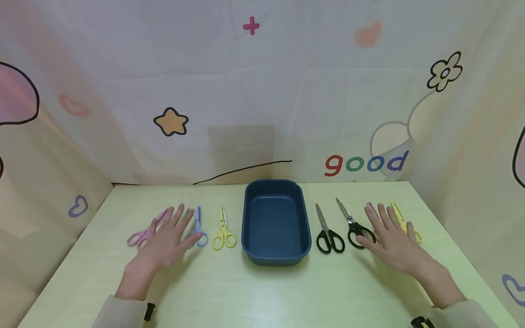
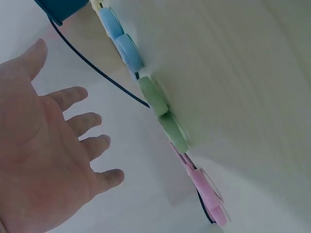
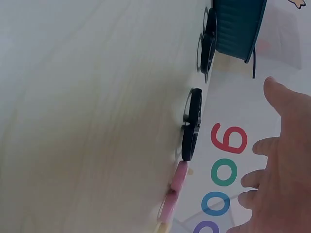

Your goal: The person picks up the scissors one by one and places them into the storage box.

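My left hand (image 1: 166,241) hovers with spread, straight fingers above scissors at the left, holding nothing. Beneath or beside it lie pink scissors (image 1: 139,238), blue scissors (image 1: 198,223) and green scissors (image 2: 153,97), the green ones mostly hidden in the head view. Yellow scissors (image 1: 223,234) lie farther right. Over the right side my right hand (image 1: 398,246) hovers empty, fingers also straight. Near its thumb are black-handled scissors (image 1: 353,228); pink-handled scissors (image 3: 179,175) are largely covered by the hand in the head view. Yellow scissors (image 1: 397,213) show past its fingers.
A dark blue rectangular bin (image 1: 275,228) stands mid-table between the two groups. Another pair of black-handled scissors (image 1: 324,232) lies just right of it. A printed cloth (image 1: 254,91) hangs behind the pale table (image 1: 262,296) and along both sides.
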Available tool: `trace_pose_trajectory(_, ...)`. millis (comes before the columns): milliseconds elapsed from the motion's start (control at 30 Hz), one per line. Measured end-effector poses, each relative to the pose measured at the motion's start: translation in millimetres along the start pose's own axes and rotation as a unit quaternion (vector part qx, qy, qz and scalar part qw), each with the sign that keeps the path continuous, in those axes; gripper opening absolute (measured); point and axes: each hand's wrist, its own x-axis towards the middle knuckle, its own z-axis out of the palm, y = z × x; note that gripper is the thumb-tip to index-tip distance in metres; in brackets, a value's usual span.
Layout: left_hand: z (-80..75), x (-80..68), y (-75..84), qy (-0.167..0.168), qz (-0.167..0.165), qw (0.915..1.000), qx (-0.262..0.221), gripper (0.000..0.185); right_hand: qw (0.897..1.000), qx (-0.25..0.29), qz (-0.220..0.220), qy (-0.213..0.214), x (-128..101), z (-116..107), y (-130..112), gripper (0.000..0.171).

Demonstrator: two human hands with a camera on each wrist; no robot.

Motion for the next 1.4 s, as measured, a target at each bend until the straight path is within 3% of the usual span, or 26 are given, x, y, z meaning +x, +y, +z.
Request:
trace_pose_trajectory(233, 2.8, 1.6, 3.5, 0.016, 0.013, 0.9997, -0.010, 0.073, 1.000, 0.003, -0.016, 0.006, 6, 1, -7, 0.082)
trace_pose_trajectory(467, 4.7, 6.6, 16.2, 0.029, 0.029, 0.9977, -0.054, 0.063, 0.999, 0.013, -0.030, 0.011, 11, 3, -14, 0.078)
trace_pose_trajectory(900, 21.0, 19.3, 40.4, 0.023, 0.058, 0.9931, -0.099, 0.061, 0.997, 0.006, -0.078, 0.013, 17, 16, -31, 0.071)
trace_pose_trajectory(1167, 28.0, 24.5, 56.5, 0.025, 0.061, 0.9762, -0.206, 0.053, 0.996, 0.011, -0.091, 0.012, 21, 22, -44, 0.063)
trace_pose_trajectory(1400, 32.2, 31.3, 70.3, 0.047, 0.008, 0.9482, -0.314, 0.044, 0.994, -0.014, -0.108, 0.020, 27, 28, -54, 0.059)
